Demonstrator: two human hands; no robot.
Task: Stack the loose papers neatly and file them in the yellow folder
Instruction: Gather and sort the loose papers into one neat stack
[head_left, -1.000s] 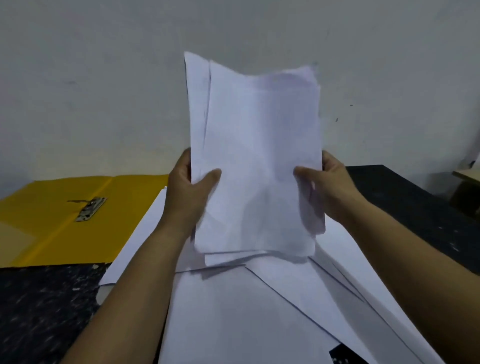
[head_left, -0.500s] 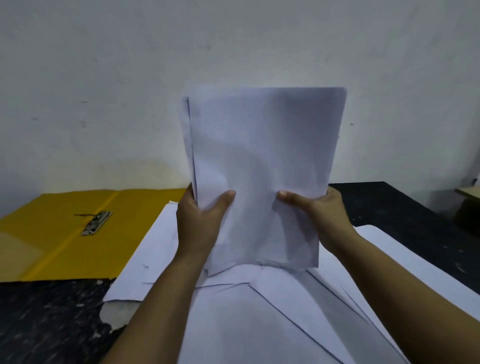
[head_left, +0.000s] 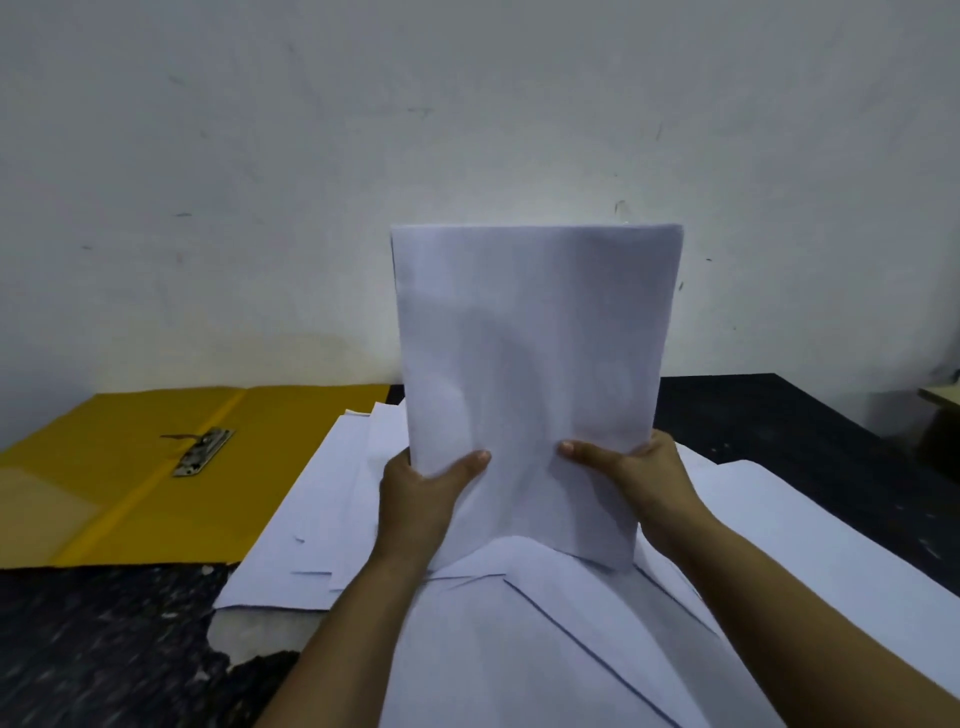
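A stack of white papers (head_left: 530, 374) is held upright over the middle of the desk (head_left: 810, 447), its lower edge resting on the loose sheets (head_left: 545, 649) spread beneath it. The stack is gripped low down on both sides. The left hand (head_left: 421, 499) is wrapped round the left edge, thumb laid across the front face, fingers hidden behind the paper. The right hand (head_left: 639, 478) is closed on the right edge in the same way, thumb pointing inward across the front, the rest of the fingers out of sight behind. The two thumbs are seen near each other but apart. The top edges of the stack are lined up almost flush, with only a sliver of a rear sheet showing along the left side and at the top right corner.

More white sheets are seen fanned out on the desk below and to either side of the stack, some overlapping toward the desk's near edge, some reaching its right side. The yellow folder (head_left: 119, 493) is laid open and flat at the desk's far left corner, against the wall (head_left: 467, 130), with its metal clip (head_left: 203, 451) showing near the fold. The folder's right flap is partly covered by the loose sheets. Nothing is held in the folder's clip. A chipped patch (head_left: 249, 636) is visible in the dark desk surface just beside the left-hand sheets, near the front.
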